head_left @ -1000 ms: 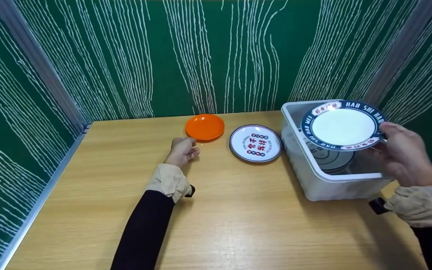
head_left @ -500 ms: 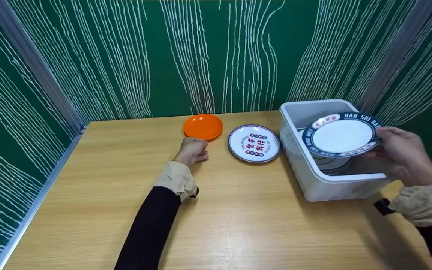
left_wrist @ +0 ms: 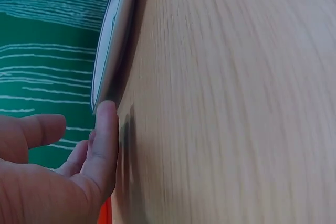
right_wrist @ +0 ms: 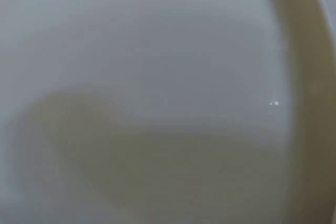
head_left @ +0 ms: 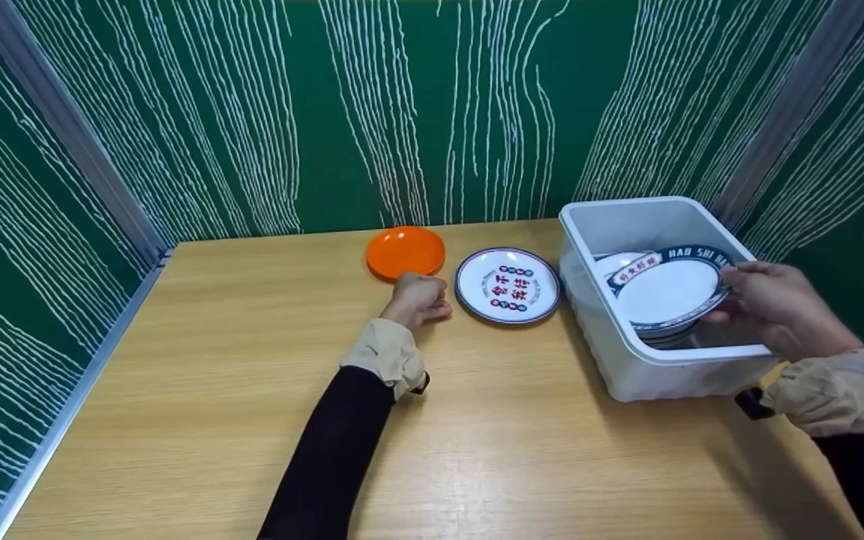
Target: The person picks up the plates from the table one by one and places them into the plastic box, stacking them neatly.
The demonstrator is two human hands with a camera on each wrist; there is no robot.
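Printed plate (head_left: 508, 285) between saucer (head_left: 405, 252) and tub (head_left: 631, 358).

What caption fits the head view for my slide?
Right hand lowers a blue-rimmed plate into a white bin of plates; left hand rests curled beside a lettered plate.

Your right hand (head_left: 773, 307) grips a white plate with a dark blue lettered rim (head_left: 664, 289) by its right edge; it sits tilted, left side lower, on stacked plates inside the white plastic bin (head_left: 589, 225). Just right of your left hand (head_left: 418, 298) lies a white plate with red characters (head_left: 507, 285), flat.
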